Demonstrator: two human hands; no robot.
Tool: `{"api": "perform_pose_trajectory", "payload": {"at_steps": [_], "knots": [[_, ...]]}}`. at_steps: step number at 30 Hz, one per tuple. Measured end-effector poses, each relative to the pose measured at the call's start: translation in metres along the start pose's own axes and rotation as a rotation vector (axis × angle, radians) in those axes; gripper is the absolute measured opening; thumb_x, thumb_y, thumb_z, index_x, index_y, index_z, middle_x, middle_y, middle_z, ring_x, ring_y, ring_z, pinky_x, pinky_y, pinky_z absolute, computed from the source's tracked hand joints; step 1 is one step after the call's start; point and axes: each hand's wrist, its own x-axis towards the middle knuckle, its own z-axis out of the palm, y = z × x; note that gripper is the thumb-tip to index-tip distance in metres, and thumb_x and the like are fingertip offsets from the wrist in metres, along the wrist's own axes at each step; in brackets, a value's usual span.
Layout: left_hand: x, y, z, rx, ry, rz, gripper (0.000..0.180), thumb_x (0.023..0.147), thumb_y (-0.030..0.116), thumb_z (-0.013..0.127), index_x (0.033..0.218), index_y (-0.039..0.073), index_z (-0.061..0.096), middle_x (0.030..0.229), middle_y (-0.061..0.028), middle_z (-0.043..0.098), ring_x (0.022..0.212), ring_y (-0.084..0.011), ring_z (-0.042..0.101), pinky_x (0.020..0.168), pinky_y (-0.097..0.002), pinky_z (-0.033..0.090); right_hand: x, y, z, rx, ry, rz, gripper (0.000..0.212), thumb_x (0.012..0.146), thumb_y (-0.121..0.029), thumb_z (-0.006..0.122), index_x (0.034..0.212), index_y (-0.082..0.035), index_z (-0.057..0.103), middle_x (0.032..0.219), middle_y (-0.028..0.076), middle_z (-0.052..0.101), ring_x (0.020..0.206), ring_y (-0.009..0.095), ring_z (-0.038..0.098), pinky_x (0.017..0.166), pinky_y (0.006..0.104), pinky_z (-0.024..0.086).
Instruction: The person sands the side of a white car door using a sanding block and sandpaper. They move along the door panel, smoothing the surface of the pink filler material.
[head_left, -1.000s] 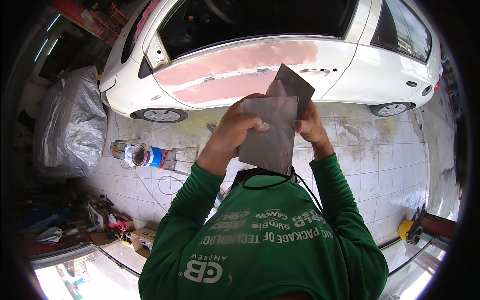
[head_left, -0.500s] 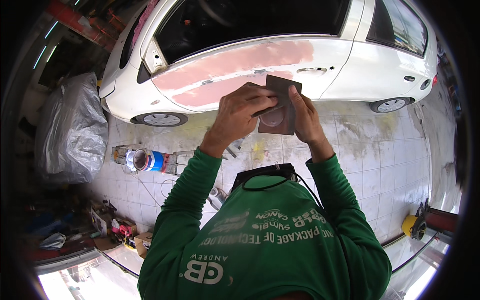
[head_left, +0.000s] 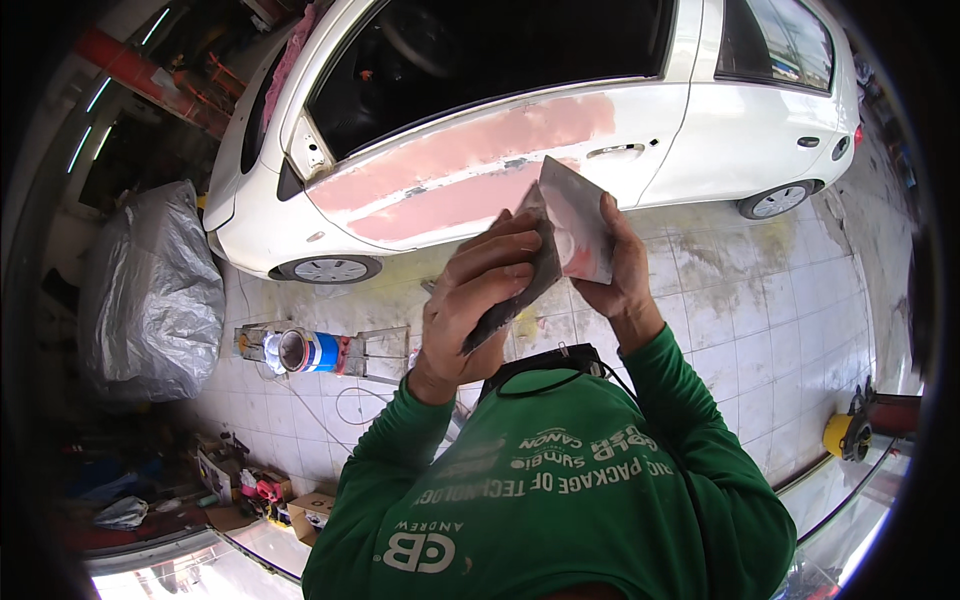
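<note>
My left hand (head_left: 475, 290) is wrapped round a dark flat putty spreader (head_left: 518, 292), its fingers across the face. In my right hand (head_left: 630, 262) is a grey, roughly square plate (head_left: 582, 205) smeared with pinkish-white putty, gripped at its right edge between thumb and fingers. The spreader and plate meet in a V, their edges close together; whether they touch I cannot tell. Beyond my hands stands a white car (head_left: 665, 165), its front door bearing long pink filler patches (head_left: 440, 205) with a bare, scuffed strip between.
To the left, a blue-and-white can (head_left: 318, 351) lies on a low metal stand (head_left: 372, 355). A silver cover (head_left: 150, 300) drapes something bulky farther left. Boxes and tools (head_left: 255, 485) lie at lower left. A yellow reel-like object (head_left: 846, 436) sits at right on the tiled floor (head_left: 720, 330).
My left hand has come down and turned, tilting the spreader steeply. The plate in my right hand has turned too, and the two pieces now form a V. The view has shifted slightly.
</note>
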Motion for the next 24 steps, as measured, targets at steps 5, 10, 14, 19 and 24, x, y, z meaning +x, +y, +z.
{"api": "perform_pose_trajectory", "payload": {"at_steps": [5, 10, 14, 19, 24], "knots": [[-0.055, -0.072, -0.02, 0.521, -0.265, -0.257, 0.043, 0.085, -0.017, 0.059, 0.123, 0.001, 0.072, 0.139, -0.0175, 0.064, 0.129, -0.0398, 0.063, 0.105, -0.0461, 0.057, -0.017, 0.012, -0.013, 0.06, -0.028, 0.073, 0.06, 0.109, -0.044, 0.055, 0.152, -0.003, 0.049, 0.141, 0.015, 0.064, 0.127, 0.029, 0.065, 0.109, 0.0462, 0.053], [-0.03, -0.049, -0.029, 0.449, -0.264, -0.255, 0.048, 0.084, -0.02, 0.054, 0.121, 0.0, 0.075, 0.138, -0.0178, 0.065, 0.129, -0.037, 0.064, 0.104, -0.0448, 0.056, -0.003, -0.005, -0.034, -0.145, 0.084, 0.053, 0.062, 0.112, -0.045, 0.047, 0.155, -0.001, 0.046, 0.144, 0.016, 0.063, 0.132, 0.03, 0.062, 0.11, 0.0476, 0.052], [-0.026, -0.058, -0.03, 0.568, -0.4, -0.202, 0.049, 0.085, -0.018, 0.056, 0.125, 0.002, 0.075, 0.136, -0.0159, 0.068, 0.13, -0.0362, 0.064, 0.106, -0.0445, 0.055, -0.009, -0.022, -0.022, -0.022, -0.066, 0.023, 0.061, 0.114, -0.044, 0.046, 0.154, 0.002, 0.048, 0.144, 0.017, 0.063, 0.128, 0.03, 0.064, 0.108, 0.0444, 0.054], [0.015, -0.054, -0.047, 0.43, -0.284, -0.21, 0.045, 0.087, -0.02, 0.056, 0.12, 0.002, 0.076, 0.126, -0.0155, 0.075, 0.122, -0.0326, 0.071, 0.108, -0.0419, 0.055, -0.023, -0.025, 0.005, -0.9, -0.046, -0.176, 0.059, 0.114, -0.045, 0.049, 0.144, 0.005, 0.056, 0.127, 0.015, 0.069, 0.117, 0.02, 0.063, 0.097, 0.0366, 0.054], [-0.014, -0.053, 0.006, 0.387, -0.448, -0.174, 0.029, 0.087, -0.01, 0.065, 0.107, 0.006, 0.078, 0.114, -0.007, 0.079, 0.119, -0.0302, 0.072, 0.105, -0.042, 0.058, 0.005, -0.023, -0.003, -0.833, 0.261, -0.181, 0.049, 0.113, -0.039, 0.053, 0.132, 0.005, 0.062, 0.114, 0.012, 0.071, 0.095, 0.02, 0.069, 0.081, 0.0304, 0.056]]}}
